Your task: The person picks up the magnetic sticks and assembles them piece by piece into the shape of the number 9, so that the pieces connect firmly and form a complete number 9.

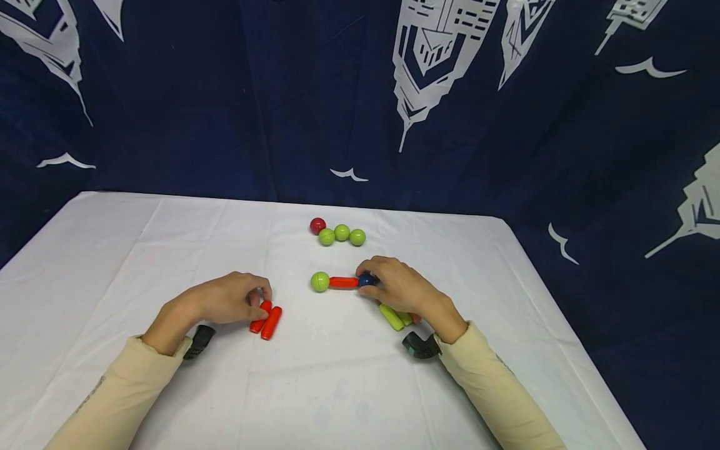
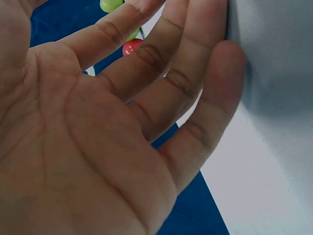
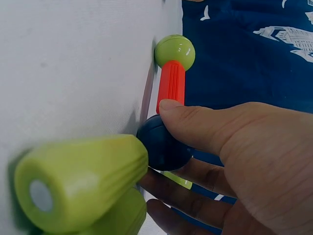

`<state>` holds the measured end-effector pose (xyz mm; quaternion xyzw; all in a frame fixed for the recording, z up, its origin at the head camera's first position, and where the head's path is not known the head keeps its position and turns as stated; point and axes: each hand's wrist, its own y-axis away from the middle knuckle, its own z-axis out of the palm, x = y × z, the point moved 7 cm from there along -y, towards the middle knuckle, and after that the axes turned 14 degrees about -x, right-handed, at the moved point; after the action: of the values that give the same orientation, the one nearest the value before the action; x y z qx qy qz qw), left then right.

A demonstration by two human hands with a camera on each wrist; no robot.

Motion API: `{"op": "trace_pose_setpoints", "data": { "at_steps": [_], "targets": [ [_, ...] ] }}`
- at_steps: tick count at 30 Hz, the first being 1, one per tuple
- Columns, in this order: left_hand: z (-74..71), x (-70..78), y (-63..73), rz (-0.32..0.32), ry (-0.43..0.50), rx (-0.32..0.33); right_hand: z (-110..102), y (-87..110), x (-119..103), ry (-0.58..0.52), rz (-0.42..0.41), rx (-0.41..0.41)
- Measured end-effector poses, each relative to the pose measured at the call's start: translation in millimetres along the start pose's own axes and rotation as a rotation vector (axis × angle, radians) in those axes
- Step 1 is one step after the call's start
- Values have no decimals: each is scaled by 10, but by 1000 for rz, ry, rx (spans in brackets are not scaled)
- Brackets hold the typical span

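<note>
By the thumb and bent fingers of the right hand (image 1: 402, 287), the blue ball (image 3: 164, 144) is being grasped, the thumb tip being laid over the place where the ball is meeting a joined rod (image 3: 172, 83) of red; the fingers are being parted only as far as the ball is requiring. By the left hand (image 1: 230, 300), a loose rod (image 1: 256, 325), also red, is being pinched between thumb and forefinger, while the other fingers are being held half bent and a little spread, the little finger close to the white cloth (image 1: 315, 387); in the left wrist view the pinch itself is being hidden. Just beside the loose rod, a second red rod (image 1: 272, 323) is lying. At the joined rod's other end, a green end ball (image 1: 320, 281) is being borne, so that one straight piece is being formed between the hands. Two green rods (image 1: 392, 317) are being partly covered by the right hand, side by side. Farther out, a red ball (image 1: 317, 225) and three green balls (image 1: 342, 232) are being grouped on the cloth, which is being backed by a blue curtain (image 1: 315, 106) patterned with white buildings and birds.
</note>
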<state>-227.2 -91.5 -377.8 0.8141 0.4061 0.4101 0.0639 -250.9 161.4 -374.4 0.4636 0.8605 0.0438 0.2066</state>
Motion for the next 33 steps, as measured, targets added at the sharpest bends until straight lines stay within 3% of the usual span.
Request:
{"op": "trace_pose_setpoints", "data": {
  "at_steps": [11, 20, 28, 33],
  "targets": [
    [-41, -51, -45, -33, -9, 131, 27, -14, 3, -9, -21, -1],
    [-135, -64, -80, -1, 31, 260, 24, -10, 2, 2, -12, -3],
    [-135, -10, -135, 51, 94, 307, 22, -13, 22, 0, -2, -6],
    [-90, 45, -169, 81, 147, 291, 18, -17, 22, -3, -11, -10]
  ]
}}
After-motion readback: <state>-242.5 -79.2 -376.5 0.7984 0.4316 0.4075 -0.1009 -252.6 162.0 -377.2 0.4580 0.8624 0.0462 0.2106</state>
